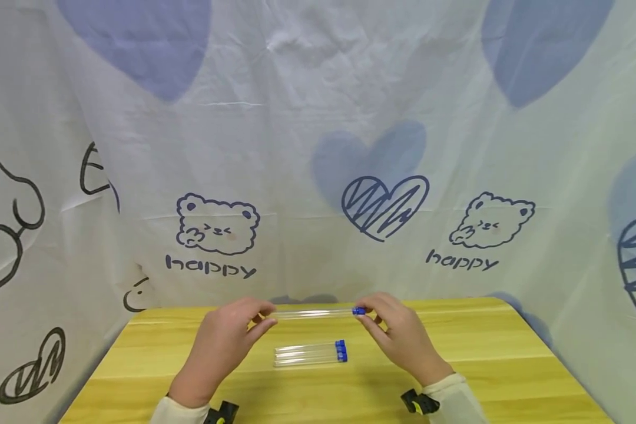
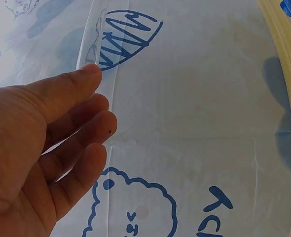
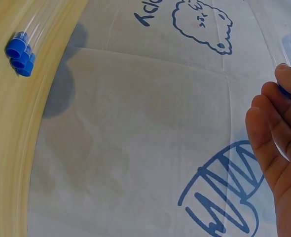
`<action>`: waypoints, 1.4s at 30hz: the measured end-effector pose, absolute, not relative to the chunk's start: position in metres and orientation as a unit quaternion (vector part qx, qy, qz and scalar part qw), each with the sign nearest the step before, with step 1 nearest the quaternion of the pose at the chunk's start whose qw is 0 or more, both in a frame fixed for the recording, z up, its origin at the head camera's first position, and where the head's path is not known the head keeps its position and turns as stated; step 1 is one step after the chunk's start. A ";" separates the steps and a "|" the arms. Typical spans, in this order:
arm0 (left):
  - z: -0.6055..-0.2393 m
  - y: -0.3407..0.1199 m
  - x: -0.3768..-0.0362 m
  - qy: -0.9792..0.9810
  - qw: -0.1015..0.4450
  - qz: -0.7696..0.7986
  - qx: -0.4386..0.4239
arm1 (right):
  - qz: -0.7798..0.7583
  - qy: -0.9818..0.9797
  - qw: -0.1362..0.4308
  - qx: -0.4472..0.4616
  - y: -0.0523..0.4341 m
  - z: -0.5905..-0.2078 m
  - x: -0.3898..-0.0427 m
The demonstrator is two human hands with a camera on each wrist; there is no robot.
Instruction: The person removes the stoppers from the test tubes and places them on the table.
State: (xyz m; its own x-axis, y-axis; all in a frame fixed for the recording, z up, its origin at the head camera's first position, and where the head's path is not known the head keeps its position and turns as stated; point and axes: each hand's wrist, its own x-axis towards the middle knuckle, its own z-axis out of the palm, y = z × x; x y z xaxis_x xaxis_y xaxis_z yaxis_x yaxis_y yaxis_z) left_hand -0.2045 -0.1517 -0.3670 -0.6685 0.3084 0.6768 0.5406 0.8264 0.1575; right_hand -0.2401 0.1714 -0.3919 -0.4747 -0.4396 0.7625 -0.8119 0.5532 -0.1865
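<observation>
Between my two hands a clear test tube (image 1: 315, 313) with a blue cap is held up level above the table. My left hand (image 1: 228, 335) pinches its plain end between thumb and forefinger; in the left wrist view the clear end (image 2: 90, 42) rises from behind the thumb tip. At the capped end, my right hand (image 1: 400, 335) pinches the blue cap (image 1: 358, 311) with thumb and fingers, which mostly hide it in the right wrist view. Three more capped test tubes (image 1: 304, 355) lie side by side on the table, nearer me, their blue caps (image 3: 19, 54) toward the right.
The yellow wood-grain table (image 1: 153, 353) ends at a far edge just beyond my hands. Behind it and at both sides hangs a white cloth (image 1: 307, 253) printed with hearts, bears and lettering. A black strap (image 1: 420, 403) is on my right wrist.
</observation>
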 end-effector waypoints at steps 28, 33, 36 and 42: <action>-0.365 -0.142 -0.212 -0.895 0.315 -0.192 -0.253 | 0.252 -0.829 0.332 0.372 0.185 -0.388 -0.241; -0.366 -0.154 -0.205 -0.898 0.312 -0.189 -0.246 | 0.264 -0.823 0.328 0.382 0.173 -0.390 -0.243; -0.365 -0.155 -0.205 -0.899 0.312 -0.188 -0.243 | 0.268 -0.819 0.329 0.385 0.172 -0.389 -0.243; -0.365 -0.154 -0.205 -0.901 0.306 -0.188 -0.242 | 0.273 -0.818 0.328 0.385 0.174 -0.385 -0.241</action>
State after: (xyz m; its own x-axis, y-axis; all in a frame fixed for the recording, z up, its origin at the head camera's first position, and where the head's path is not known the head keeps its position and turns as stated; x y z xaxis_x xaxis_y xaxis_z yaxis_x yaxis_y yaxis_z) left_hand -0.2053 -0.1542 -0.3647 -0.6950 0.3212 0.6433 0.5514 0.8123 0.1901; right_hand -0.2407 0.1740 -0.3855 -0.4880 -0.4519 0.7468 -0.8096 0.5540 -0.1938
